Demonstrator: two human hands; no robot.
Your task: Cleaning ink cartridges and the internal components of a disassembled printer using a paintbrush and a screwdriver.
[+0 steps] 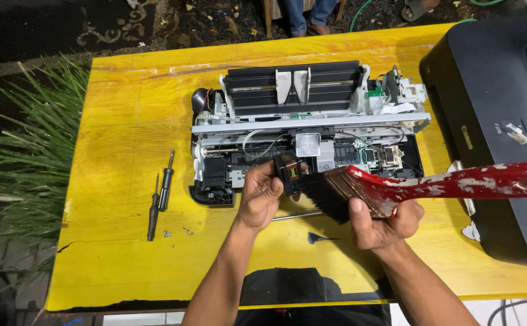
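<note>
My left hand (260,196) grips a small black printer cartridge part (289,170) with an orange-brown face, held just in front of the opened printer. My right hand (384,220) holds a wide paintbrush with a worn red handle (456,184). Its dark bristles (325,193) touch the cartridge part. The stripped printer chassis (306,130), with its white frame, cables and black paper tray exposed, lies on the yellow table (124,121) just beyond both hands.
Two screwdrivers (161,193) and a few loose screws (179,231) lie at the left. The black printer cover (493,108) sits at the right edge. A thin metal rod (297,215) and a small black piece (318,238) rest near me. Grass grows at left; another person's feet show beyond the table.
</note>
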